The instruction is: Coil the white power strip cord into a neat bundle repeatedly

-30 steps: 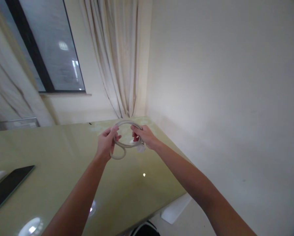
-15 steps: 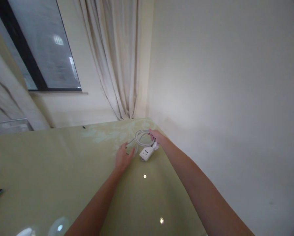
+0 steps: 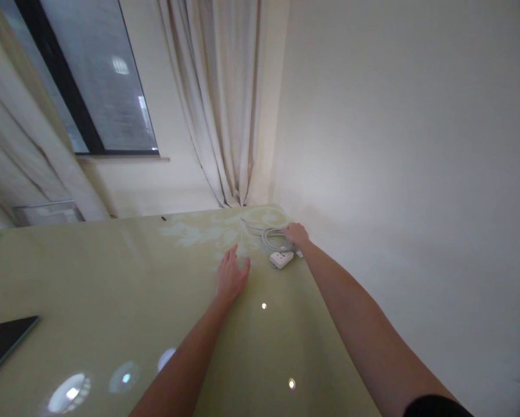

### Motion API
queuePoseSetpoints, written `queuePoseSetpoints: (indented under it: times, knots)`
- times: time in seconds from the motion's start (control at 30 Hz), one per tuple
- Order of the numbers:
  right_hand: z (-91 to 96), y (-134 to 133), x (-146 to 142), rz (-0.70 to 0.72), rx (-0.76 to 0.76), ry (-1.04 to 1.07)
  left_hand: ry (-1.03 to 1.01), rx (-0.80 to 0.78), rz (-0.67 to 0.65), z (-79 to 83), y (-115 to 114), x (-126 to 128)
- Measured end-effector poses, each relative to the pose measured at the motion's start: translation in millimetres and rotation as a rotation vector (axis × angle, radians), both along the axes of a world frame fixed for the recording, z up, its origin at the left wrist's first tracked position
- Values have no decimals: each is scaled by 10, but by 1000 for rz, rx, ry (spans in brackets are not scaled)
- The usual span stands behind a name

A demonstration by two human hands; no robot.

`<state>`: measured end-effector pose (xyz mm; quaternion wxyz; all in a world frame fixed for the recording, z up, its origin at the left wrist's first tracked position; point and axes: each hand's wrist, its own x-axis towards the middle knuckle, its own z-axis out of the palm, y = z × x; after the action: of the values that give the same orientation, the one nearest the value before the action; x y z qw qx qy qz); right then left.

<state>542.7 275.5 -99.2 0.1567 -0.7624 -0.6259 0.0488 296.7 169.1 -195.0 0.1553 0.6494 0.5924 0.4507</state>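
A white power strip lies near the far right corner of the glossy table, its pale cord coiled in loops just behind it. My right hand is closed on the right side of the coil; its fingertips are partly hidden. Part of the white plug shows under that hand, beside the strip. To the left of the strip, my left hand holds nothing, with thumb and fingers apart, low over the table and clear of the cord. A loose length of cord trails left from the coil.
The pale green table meets a plain wall on the right. A dark flat object lies at the left. Behind stand a curtain and a window. One small dark piece rests by the back edge.
My left hand has let go of the cord and sits apart from it. The coil and strip have shifted right and lower onto the table with my right hand. The view has turned left.
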Motion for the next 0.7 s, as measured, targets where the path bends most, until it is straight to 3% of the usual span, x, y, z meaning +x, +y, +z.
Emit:
queuePoseSetpoints:
  times: [0.13, 0.23, 0.37, 0.43, 0.53, 0.7]
  knots:
    - [2, -557, -461, 119, 263, 135, -96, -6, 14, 67, 55, -24]
    - [-236, -1205, -917, 258, 374, 234, -164, -16, 7, 177, 39, -88]
    - [-570, -1848, -1250, 447, 349, 298, -177, -41, -51, 304, -185, -269]
    - [-639, -1940, -1257, 488, 328, 323, -136, -49, -103, 332, -409, -405]
    - [-652, -1875, -1199, 469, 296, 360, -44, -71, -166, 338, -811, -674]
    - [-642, -1731, -1187, 377, 258, 395, 74, -93, -85, 342, -1246, -1126]
